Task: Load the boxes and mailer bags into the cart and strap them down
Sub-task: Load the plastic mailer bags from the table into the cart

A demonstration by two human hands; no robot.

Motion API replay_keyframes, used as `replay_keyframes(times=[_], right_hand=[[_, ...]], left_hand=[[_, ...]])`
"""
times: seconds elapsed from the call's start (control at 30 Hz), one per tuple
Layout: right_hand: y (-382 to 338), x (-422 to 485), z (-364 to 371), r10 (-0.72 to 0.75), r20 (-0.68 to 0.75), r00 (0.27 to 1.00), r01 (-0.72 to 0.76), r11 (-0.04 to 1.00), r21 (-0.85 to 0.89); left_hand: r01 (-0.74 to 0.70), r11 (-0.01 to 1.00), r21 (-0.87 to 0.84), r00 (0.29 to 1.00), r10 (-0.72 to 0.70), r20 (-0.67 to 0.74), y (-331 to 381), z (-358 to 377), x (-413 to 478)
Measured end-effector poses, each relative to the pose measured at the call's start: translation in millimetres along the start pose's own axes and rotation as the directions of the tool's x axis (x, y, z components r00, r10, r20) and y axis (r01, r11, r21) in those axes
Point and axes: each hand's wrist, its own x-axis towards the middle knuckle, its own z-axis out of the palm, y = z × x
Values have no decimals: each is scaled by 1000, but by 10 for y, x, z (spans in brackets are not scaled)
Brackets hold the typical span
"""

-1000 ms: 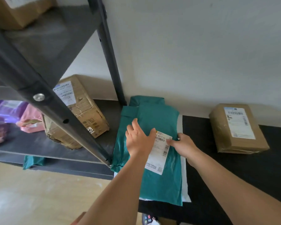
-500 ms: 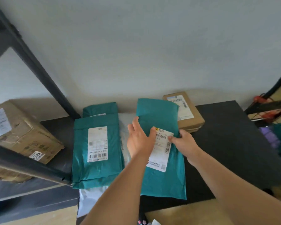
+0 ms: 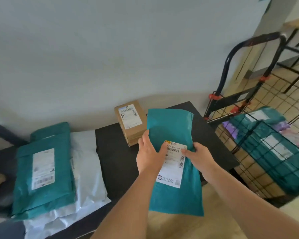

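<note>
I hold a teal mailer bag (image 3: 173,128) with a white shipping label in both hands, lifted above the black table (image 3: 117,152). My left hand (image 3: 149,152) grips its left edge and my right hand (image 3: 198,154) grips its right edge near the label. A small cardboard box (image 3: 130,121) stands on the table just behind the bag. To the left lies another teal mailer (image 3: 43,169) on top of a white mailer (image 3: 86,169). The black wire cart (image 3: 259,152) stands at the right, with teal and purple mailers and a cardboard box inside.
A grey wall runs behind the table. A dark shelf post (image 3: 2,133) crosses at the far left. The cart's black handle (image 3: 248,42) rises at the upper right, with red clips on its frame. Light wooden floor shows below the table edge.
Both hands have carried the teal mailer to the right, off the pile and over the table's right half. The view has swung right, bringing the cart into sight.
</note>
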Motion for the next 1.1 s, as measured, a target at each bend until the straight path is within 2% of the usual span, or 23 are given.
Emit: replay_keyframes(times=[0.1, 0.27, 0.43, 0.67, 0.8, 1.0, 1.1], right_hand=[[122, 9, -418, 21, -62, 998, -17, 998, 62], [341, 2, -1093, 96, -147, 985, -47, 951, 306], [589, 35, -1789, 106, -220, 970, -18, 929, 370], [773, 28, -2535, 143, -330, 933, 27, 887, 461], [789, 44, -2849, 116, -377, 919, 88, 872, 481], [740, 247, -3459, 98, -464, 881, 168, 851, 498], [670, 433, -3798, 104, -480, 871, 172, 851, 497]], left_hand=[[-13, 999, -50, 999, 15, 36, 337, 257, -129], [17, 985, -173, 996, -1, 93, 858, 698, -355], [104, 951, -293, 975, -40, 217, 1321, 1142, -594], [88, 970, -228, 917, 11, 399, 1751, 1643, -776], [101, 960, -263, 913, 16, 407, 2020, 1886, -814], [-42, 951, -307, 914, 161, 372, 2549, 2329, -745], [-70, 940, -333, 911, 196, 362, 2859, 2621, -657]])
